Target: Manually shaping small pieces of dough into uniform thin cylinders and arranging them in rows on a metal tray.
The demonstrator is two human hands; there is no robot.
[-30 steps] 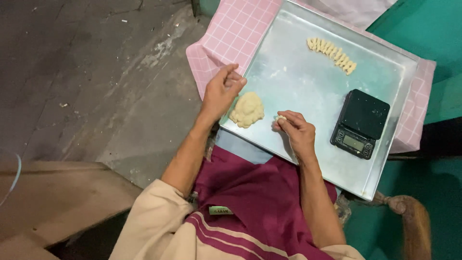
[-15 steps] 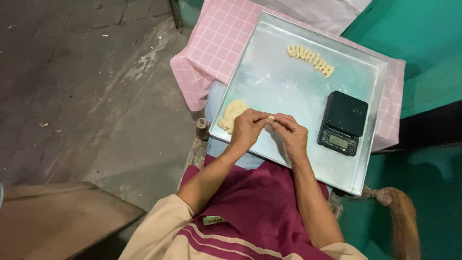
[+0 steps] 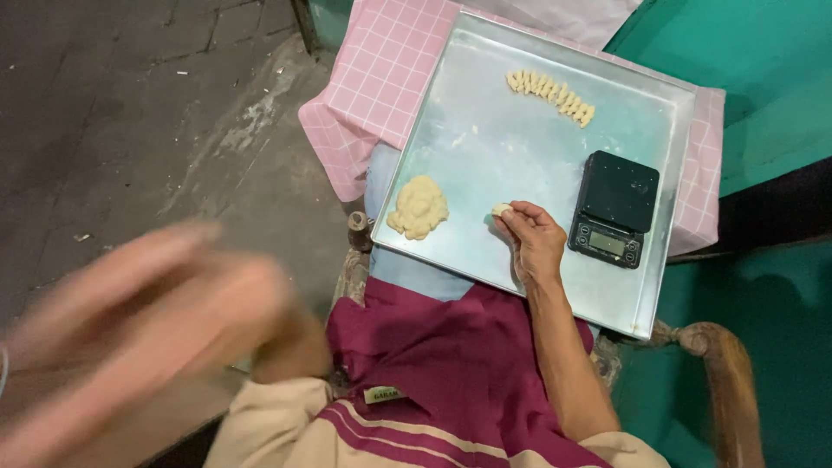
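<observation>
— Dough first: our lump of pale dough (image 3: pixel 418 206) sits on the metal tray (image 3: pixel 485 139), near the tray's front left corner, and nothing touches it.

— And our left hand (image 3: pixel 147 321)?

— Well off the tray, to its left and lifted toward the camera. It is one big blur, so we cannot tell whether the fingers are spread or closed, and we see nothing in it.

— Moving right along the tray, what have we got?

— Our right hand (image 3: pixel 536 238) rests on the tray's front part, just right of the lump. Its fingertips are pressed together around a small piece of dough (image 3: pixel 500 210), which lies low against the tray floor.

— How far along do we judge ourselves?

— Early, we think. A short row of shaped pieces (image 3: pixel 552 95) lies at the tray's back, toward its right side, and most of the tray is bare. The lump is large beside any single piece, so plenty remains to be pinched off.

— And the far right?

— A black digital scale (image 3: pixel 614 206) stands on the tray's right side with nothing on its plate. A pink checked cloth (image 3: pixel 381 78) lies under the tray.
</observation>
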